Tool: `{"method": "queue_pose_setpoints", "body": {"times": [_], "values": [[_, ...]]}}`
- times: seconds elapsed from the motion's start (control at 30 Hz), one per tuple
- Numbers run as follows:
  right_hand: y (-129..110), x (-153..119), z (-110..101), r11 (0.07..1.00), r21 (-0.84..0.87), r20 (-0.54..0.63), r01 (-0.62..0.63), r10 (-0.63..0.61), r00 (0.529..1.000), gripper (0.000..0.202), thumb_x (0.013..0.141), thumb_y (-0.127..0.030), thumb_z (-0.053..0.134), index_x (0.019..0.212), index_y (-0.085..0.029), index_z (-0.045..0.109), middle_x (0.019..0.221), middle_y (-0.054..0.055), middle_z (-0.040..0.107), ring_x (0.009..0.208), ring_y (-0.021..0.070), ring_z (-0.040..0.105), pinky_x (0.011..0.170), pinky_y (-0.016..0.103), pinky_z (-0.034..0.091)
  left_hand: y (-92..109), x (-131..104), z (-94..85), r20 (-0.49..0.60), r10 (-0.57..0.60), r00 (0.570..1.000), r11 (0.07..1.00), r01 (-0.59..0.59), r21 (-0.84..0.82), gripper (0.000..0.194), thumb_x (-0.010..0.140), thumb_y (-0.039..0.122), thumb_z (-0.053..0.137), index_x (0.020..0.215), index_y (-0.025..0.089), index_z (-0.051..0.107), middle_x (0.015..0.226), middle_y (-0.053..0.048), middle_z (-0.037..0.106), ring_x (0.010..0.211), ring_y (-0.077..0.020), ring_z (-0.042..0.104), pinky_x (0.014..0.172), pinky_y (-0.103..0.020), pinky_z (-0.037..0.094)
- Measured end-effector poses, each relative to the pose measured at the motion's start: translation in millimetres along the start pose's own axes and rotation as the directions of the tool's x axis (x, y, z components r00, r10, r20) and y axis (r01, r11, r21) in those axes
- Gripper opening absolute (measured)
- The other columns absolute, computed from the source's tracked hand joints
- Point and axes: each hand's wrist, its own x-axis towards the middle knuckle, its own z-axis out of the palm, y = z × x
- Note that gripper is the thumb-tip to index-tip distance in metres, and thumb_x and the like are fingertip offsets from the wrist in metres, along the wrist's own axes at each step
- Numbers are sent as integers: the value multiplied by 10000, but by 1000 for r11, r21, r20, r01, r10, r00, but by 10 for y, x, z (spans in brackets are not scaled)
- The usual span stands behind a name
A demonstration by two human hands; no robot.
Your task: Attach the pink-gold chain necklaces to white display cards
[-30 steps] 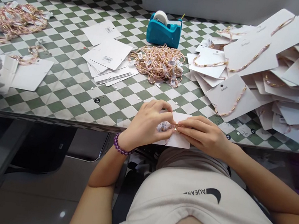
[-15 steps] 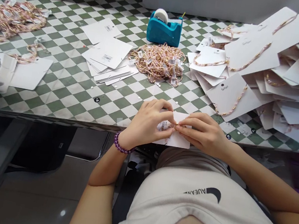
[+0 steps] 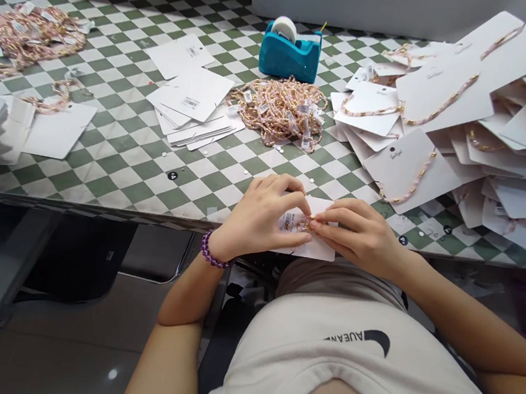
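A white card (image 3: 316, 249) lies barcode side up at the table's front edge, under both my hands. Small gold chain and clasp parts of a beaded necklace (image 3: 305, 224) show at its middle. My right hand (image 3: 359, 234) is closed, pinching the gold end between thumb and fingertips. From the other side my left hand (image 3: 267, 217) reaches over the card, thumb and index finger parted around the chain. Its index fingertip is close to the gold end; whether they touch I cannot tell. A purple bead bracelet (image 3: 211, 251) circles my left wrist.
Beyond my hands lie a heap of pink and gold beaded strands (image 3: 278, 112), a stack of white cards (image 3: 193, 96) and a teal tape dispenser (image 3: 290, 56). Carded necklaces (image 3: 412, 170) pile up at right. Another strand heap (image 3: 28, 34) and more cards (image 3: 57, 133) are at left.
My left thumb and index finger have spread apart, and more of the gold chain shows between them. My right hand keeps its pinch in the same place.
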Motion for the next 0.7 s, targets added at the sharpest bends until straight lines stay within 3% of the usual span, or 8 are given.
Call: {"method": "queue_pose_setpoints", "body": {"times": [0.17, 0.33, 0.5, 0.7], "values": [[18, -27, 8, 1000, 13, 12, -1, 1, 1000, 236, 911, -176, 623, 1145, -187, 651, 1010, 58, 720, 966, 180, 610, 859, 342, 544, 22, -42, -52, 47, 46, 998, 999, -46, 0, 372, 795, 424, 686, 1093, 220, 593, 1237, -78, 568, 1174, -252, 516, 1056, -433, 346], [26, -28, 6, 1000, 31, -10, 4, -4, 1000, 211, 912, -166, 614, 1120, -174, 653, 1006, 65, 722, 957, 187, 610, 839, 350, 554, 194, -131, -75, 33, 101, 994, 990, -104, 91, 273, 840, 422, 639, 994, 200, 603, 1218, -86, 601, 1250, -289, 471, 1073, -452, 364], [32, -27, 9, 1000, 27, 7, 14, -14, 1000, 232, 904, -165, 626, 1135, -164, 653, 1013, 66, 721, 954, 192, 606, 854, 364, 554, 354, -213, -69, -59, -44, 997, 932, 62, 357, 268, 835, 444, 657, 856, 178, 639, 996, -83, 657, 1044, -310, 566, 860, -457, 454], [32, -29, 16, 999, 32, -8, 7, -7, 1000, 206, 920, -174, 609, 1120, -173, 656, 1004, 59, 721, 947, 175, 609, 848, 344, 553, 470, -291, -70, -88, -29, 996, 882, 67, 467, 180, 834, 365, 679, 806, 189, 658, 860, -46, 657, 932, -279, 593, 754, -415, 428]]}}
